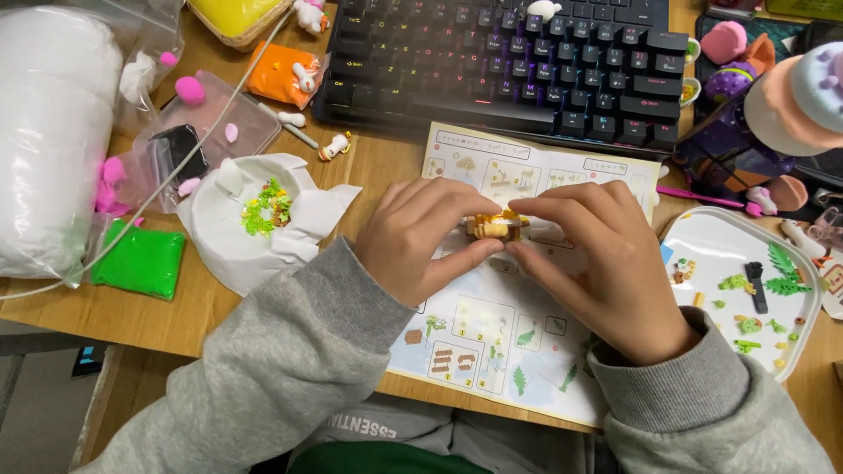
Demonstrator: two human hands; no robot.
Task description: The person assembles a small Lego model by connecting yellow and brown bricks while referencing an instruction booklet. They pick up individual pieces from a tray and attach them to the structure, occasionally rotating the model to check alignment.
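— Left hand [420,235] and right hand [606,263] meeting at centre frame, fingertips closed in a pinch on the small yellow-brown brick model [497,226]. Held just above the instruction sheet [492,338], not resting on it, as far as can be told.

— How best to handle this step?

— Probably with gentle, even pressure from both sides; thumbs under, forefingers on top. Model small and likely to come apart if squeezed crookedly. Worth keeping low over the sheet so a dropped piece lands on paper, not among the clutter.

— And the model relative to the hands?

— Right between them: left fingertips on its left end, right fingertips on its right end and top. Most of it hidden, only the middle showing.

— Spare parts?

— Right of frame, white tray [795,329] with green leaf pieces and small bricks, near the right wrist. Left of centre, torn white bag [228,250] with loose green and yellow bits, near the left forearm.

— Further back?

— Green clay block [140,261] at the left edge, black keyboard [509,66] across the top, orange packet [281,75] at upper left.
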